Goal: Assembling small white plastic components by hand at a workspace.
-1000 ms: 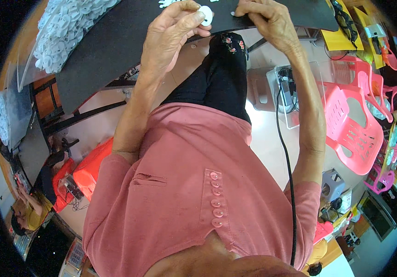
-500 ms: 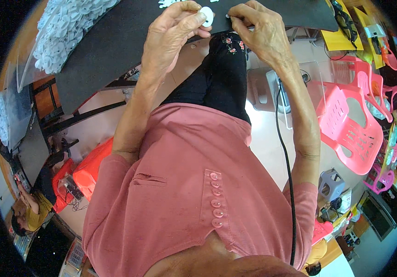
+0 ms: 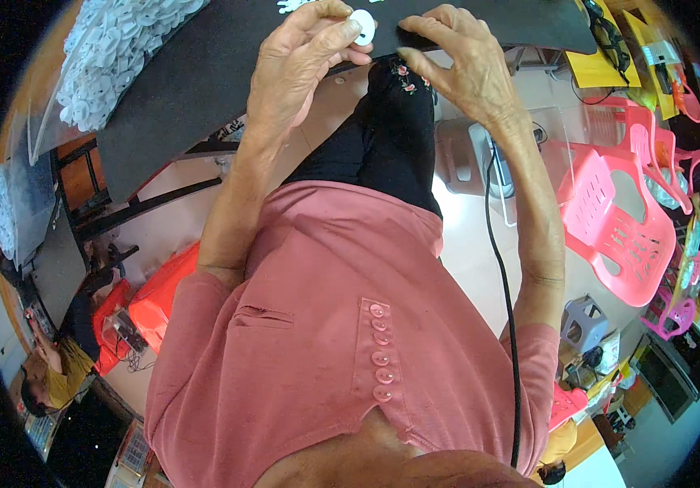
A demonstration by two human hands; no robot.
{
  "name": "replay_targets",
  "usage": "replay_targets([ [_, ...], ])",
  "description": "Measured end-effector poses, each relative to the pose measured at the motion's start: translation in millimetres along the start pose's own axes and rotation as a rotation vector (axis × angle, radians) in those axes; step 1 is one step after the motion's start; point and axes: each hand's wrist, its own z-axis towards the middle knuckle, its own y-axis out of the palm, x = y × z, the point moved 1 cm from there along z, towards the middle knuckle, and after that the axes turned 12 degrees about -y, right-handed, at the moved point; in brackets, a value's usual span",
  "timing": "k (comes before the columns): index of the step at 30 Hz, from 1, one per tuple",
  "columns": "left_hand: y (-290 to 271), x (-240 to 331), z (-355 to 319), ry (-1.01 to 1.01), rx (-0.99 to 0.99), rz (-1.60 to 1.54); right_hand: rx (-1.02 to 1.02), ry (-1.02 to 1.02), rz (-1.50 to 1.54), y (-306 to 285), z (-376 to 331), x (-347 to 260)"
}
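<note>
- Left hand: thumb and fingers pinch a small white disc with a centre hole; held just above the near edge of the black counter, seemingly so that its face can be reached from the other side.
- Right hand: fingers curled and part spread, tips resting at the counter's near edge just beside the disc; nothing seen gripped.
- Clear bag of white discs: lies at the counter's left end, well apart from both hands.
- More white pieces: at the far edge, partly cut off; kind uncertain.
- Surroundings: pink plastic chair to the right; black cable runs along the right forearm; red crate on the floor, lower left.
- Obstructions: none between the hands.
</note>
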Motion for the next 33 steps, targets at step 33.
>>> replay_targets([
  [33, 2, 4, 0, -0.020, -0.007, -0.028, 0.045, -0.224, -0.112, 22, -31, 34],
])
